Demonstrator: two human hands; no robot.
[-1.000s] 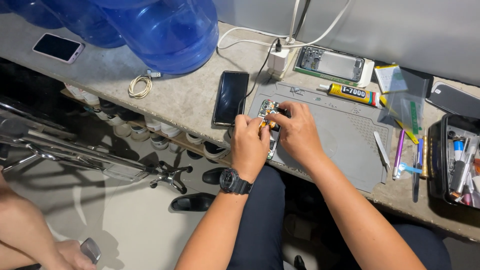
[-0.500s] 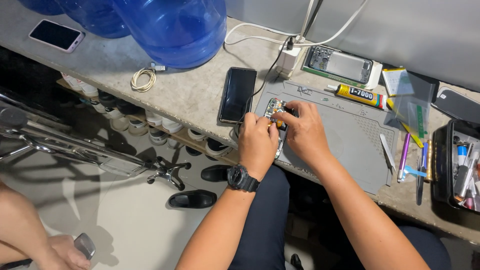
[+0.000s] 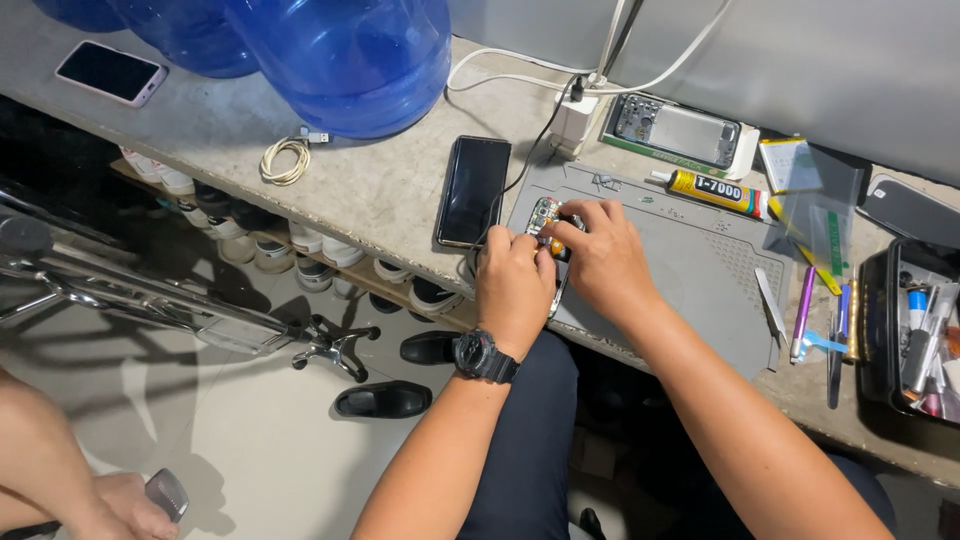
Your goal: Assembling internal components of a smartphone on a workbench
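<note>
An opened phone (image 3: 543,218) with its circuit board showing lies on the left end of a grey work mat (image 3: 700,275). My left hand (image 3: 512,288), with a black watch on the wrist, grips the phone's lower part from the near side. Over the board rests my right hand (image 3: 598,258), fingers pinched together at the phone's upper half; what the fingertips hold is too small to make out. Most of the phone is hidden under both hands.
A dark phone (image 3: 473,190) lies left of the mat. A glue tube (image 3: 712,190), a phone frame on a box (image 3: 678,131), a charger with cables (image 3: 572,118), tweezers and pens (image 3: 805,310), a tool case (image 3: 915,335) surround it. Blue water jugs (image 3: 345,55) stand behind. Another person's hand (image 3: 120,505) is bottom left.
My view has shifted slightly, so the bench sits a little higher and further right in frame. Both hands stay on the opened phone, with only small finger movements.
</note>
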